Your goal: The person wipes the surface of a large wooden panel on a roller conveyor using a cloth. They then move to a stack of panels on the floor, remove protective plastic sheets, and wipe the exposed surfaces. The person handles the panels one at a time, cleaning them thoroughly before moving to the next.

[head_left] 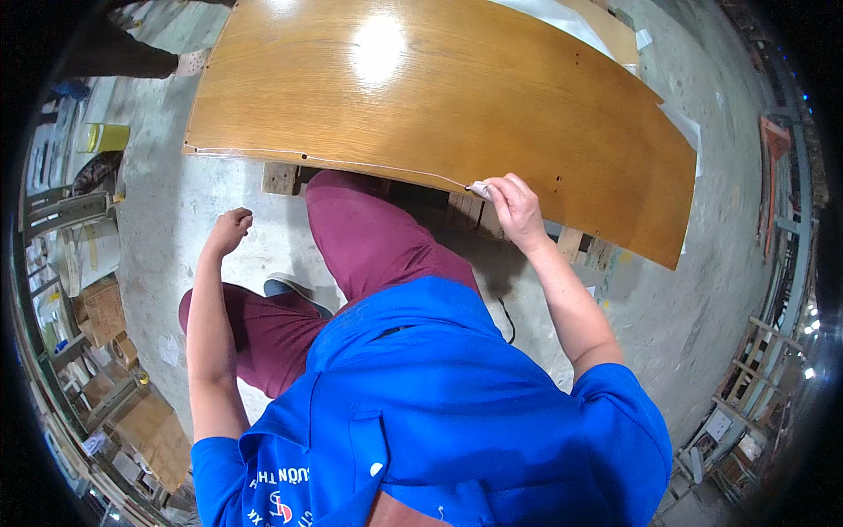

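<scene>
A large wooden panel [421, 105], glossy brown and curved along its far side, lies in front of me. At its near edge my right hand [520, 209] is closed in a pinch on a small crumpled white wad [479, 190], cloth or paper; I cannot tell which. From that wad a thin white line [386, 167] runs left along the near edge to the panel's left corner; whether it is string or a bead of something is unclear. Away from the panel, over the floor at left, my left hand [230, 230] has its fingers curled in, with nothing visible in them.
Wooden blocks [280, 178] support the panel from below. A person's dark-clothed leg [118, 53] and foot are by its far left corner. A yellow container [107, 137] stands at left, near racks with boards and boxes [105, 312]. More racking [781, 290] lines the right side.
</scene>
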Available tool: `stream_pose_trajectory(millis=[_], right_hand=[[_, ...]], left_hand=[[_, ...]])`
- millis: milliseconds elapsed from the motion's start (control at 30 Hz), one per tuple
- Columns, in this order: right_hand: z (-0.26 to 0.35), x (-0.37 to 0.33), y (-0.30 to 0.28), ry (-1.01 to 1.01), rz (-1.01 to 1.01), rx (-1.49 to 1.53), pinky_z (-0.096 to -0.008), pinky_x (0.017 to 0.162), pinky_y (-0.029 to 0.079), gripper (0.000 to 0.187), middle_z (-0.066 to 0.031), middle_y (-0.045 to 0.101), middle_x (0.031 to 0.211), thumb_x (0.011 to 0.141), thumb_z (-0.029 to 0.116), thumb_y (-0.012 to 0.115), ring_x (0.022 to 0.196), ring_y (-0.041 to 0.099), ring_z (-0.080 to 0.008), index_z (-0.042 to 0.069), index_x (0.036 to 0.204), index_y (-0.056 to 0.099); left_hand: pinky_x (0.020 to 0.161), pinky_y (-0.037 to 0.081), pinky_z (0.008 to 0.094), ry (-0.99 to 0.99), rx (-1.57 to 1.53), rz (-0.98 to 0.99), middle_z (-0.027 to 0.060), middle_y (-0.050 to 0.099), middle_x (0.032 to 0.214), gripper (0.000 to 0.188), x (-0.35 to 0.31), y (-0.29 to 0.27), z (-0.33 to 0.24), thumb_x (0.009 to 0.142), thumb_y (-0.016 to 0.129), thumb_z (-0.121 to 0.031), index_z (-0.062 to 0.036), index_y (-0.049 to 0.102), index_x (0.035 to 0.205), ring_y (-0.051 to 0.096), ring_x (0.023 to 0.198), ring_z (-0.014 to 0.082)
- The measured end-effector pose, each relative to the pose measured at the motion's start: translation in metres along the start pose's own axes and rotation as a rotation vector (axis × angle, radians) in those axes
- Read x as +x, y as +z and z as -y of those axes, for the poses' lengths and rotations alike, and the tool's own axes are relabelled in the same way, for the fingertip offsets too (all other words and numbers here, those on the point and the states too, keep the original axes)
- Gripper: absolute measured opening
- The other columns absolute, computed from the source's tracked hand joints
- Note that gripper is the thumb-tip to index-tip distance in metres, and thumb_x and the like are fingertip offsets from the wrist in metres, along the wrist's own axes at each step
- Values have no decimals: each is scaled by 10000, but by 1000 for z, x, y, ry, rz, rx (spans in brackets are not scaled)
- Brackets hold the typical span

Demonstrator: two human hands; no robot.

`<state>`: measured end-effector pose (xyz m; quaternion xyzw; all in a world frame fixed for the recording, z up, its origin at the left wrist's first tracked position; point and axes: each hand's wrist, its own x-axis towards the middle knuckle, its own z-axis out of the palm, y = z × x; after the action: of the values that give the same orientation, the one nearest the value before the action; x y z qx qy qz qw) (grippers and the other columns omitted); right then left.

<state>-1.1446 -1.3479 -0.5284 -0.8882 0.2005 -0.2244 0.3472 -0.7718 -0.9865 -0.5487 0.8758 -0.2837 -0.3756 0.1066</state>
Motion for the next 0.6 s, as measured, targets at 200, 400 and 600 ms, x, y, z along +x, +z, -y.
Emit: stream_pose_trajectory(millis=[200,400,600], right_hand=[[-5,0,-1,12,40,14,-354,613,452,76,-135,548,721,833,59,554,677,551,-292,1,857,596],[-4,8,-4,-2,185,-25,-358,618,455,87,-136,556,742,828,58,562,689,555,-291,4,873,612],[-4,17,-4,-9,291,-86,-341,630,463,107,-123,554,744,824,70,561,696,562,-273,16,890,625]], left_hand=[[727,500,322,45,-55,-12,154,647,912,299,-21,11,-12,888,489,-167,46,574,1080,631,789,203],[820,461,383,123,145,-50,213,617,1000,270,-4,54,-13,870,486,-141,30,583,1055,591,938,335],[804,453,406,211,10,-9,221,609,955,261,-2,92,-7,873,471,-120,27,579,1061,574,917,377]])
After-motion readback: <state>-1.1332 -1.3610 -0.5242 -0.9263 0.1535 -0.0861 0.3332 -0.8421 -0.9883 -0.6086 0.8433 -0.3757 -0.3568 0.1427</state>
